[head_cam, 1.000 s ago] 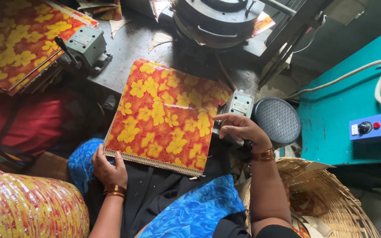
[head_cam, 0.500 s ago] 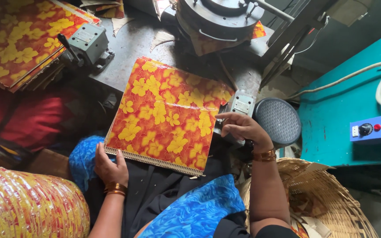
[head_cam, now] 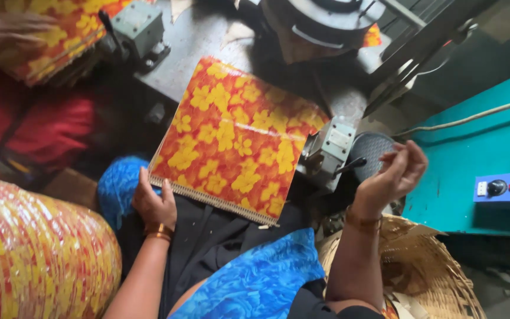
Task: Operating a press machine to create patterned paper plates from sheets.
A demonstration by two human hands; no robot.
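A thick stack of square sheets [head_cam: 231, 139], orange-red with yellow flowers, lies tilted on a grey metal machine table [head_cam: 205, 44]. My left hand [head_cam: 153, 204] grips the stack's near left corner from below. My right hand [head_cam: 394, 174] hovers off the stack at its right, fingers loosely curled and holding nothing, close to a small grey switch box with a black lever [head_cam: 334, 150] and a round perforated black disc [head_cam: 373, 150].
A round press head [head_cam: 320, 20] rises behind the stack. Another flowered stack [head_cam: 54, 32] lies at the far left under someone's blurred hand [head_cam: 1, 26]. A wrapped flowered bundle [head_cam: 36, 260] sits near left, a woven basket [head_cam: 426, 277] near right, a teal cabinet with control box [head_cam: 500, 189] at right.
My right hand has let go of the stack's right edge and lifted away to the right. The view has shifted closer. My left hand keeps its hold on the corner.
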